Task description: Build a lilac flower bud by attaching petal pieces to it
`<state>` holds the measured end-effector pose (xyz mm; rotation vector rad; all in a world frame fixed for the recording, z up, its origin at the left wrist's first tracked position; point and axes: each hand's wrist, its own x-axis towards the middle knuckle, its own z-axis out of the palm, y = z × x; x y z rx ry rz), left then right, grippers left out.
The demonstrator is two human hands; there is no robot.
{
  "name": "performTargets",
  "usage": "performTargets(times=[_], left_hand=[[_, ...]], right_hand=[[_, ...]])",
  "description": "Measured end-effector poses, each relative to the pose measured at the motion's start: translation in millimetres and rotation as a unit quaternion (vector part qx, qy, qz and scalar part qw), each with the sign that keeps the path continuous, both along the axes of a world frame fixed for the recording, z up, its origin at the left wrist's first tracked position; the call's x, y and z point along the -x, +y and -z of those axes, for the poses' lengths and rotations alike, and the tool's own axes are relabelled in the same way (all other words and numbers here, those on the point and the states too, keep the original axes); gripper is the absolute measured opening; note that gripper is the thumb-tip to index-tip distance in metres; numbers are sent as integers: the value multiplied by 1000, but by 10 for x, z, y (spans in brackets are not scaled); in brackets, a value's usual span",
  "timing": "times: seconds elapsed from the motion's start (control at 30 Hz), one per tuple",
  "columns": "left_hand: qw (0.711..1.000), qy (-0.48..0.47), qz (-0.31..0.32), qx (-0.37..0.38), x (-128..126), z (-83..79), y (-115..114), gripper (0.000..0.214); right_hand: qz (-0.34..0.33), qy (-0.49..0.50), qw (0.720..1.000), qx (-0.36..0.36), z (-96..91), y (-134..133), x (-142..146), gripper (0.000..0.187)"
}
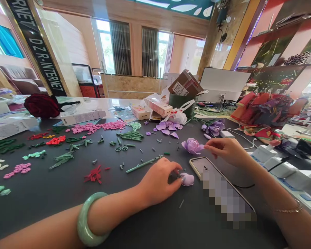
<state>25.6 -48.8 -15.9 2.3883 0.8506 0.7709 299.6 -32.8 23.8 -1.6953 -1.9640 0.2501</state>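
Count: 1 left hand (158, 181), 1 right hand (224, 150), 1 phone (217, 183), 1 jade bangle (89, 219), 1 chain bracelet (287, 210) — 3 purple brick flowers (193, 146) — 2 green wheels (118, 148).

Small lilac bloom (187, 179) under the left hand (158, 181) on a dark desk (54, 221)

The left wrist wears a jade bangle (86, 221), and those fingertips (180, 177) press against the bloom's far-left side. The right hand (228, 152) reaches left, its fingertips (206, 147) just beside a larger lilac bloom (192, 146). A smartphone (220, 186) lies between the hands, and pink, red and green brick pieces (85, 128) spread across the desk's left and far side.
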Motion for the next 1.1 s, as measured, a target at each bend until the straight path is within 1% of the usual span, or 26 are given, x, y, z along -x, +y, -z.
performTargets(times=[0.13,0.27,0.4,0.53,0.63,0.73,0.8,0.97,1.03,1.1], left_hand=[[1000,0,-4,-7,0,10,-7,28],[999,-1,3,-35,5,12,-8,31],[996,12,45,-70,2,-3,-7,37],[989,46,103,-92,-3,5,-14,46],[986,82,108,-94,-5,24,-9,42],[986,94,104,-90,-8,34,9,38],[986,95,103,-86,-11,30,19,35],[988,94,100,-76,-18,12,16,32],[989,88,95,-69,-20,11,11,33],[991,75,92,-64,-22,13,6,40]], right_hand=[[-11,-9,1000,-3,-22,-36,22,48],[3,-8,1000,-1,-9,-35,2,58],[9,-18,1000,1,-15,-42,4,65],[-5,-22,1000,-11,-16,-57,17,59],[-14,-29,999,-19,-15,-68,18,52],[-27,-42,999,-18,-29,-81,15,43],[-39,-51,998,-4,-46,-89,15,39],[-70,-83,992,59,-75,-84,30,35],[-78,-88,990,77,-73,-75,44,33],[-82,-90,989,89,-65,-72,57,32]])
